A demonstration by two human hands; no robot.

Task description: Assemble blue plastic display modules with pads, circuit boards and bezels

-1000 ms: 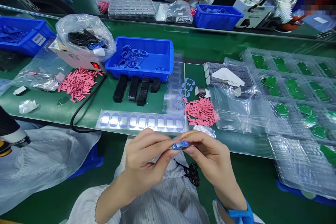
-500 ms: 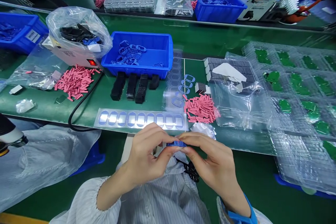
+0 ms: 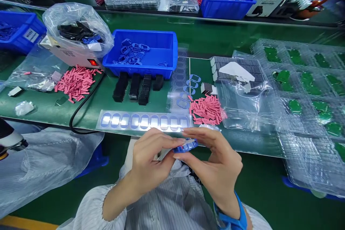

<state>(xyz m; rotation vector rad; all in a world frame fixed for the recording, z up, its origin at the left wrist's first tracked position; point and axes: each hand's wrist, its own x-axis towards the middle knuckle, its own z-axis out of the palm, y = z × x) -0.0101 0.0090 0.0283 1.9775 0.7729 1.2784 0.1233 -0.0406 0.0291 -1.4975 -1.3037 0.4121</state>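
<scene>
Left grip (image 3: 152, 160) and right grip (image 3: 217, 165) half closed, both pinching blue rubber oval frame (image 3: 185, 146) between them, near edge of green tabletop (image 3: 161, 95). Step: small hand work on frame. Next move needs steady, careful pinch. More frames in blue plastic bin (image 3: 137, 70), farther off.

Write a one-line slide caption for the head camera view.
Left hand and right hand pinch a blue plastic frame at a green workbench.

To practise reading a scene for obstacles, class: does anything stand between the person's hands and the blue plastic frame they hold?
Nothing visible does: the left hand and the right hand both bear directly on the blue plastic frame, with no tool or other item between them.
</scene>
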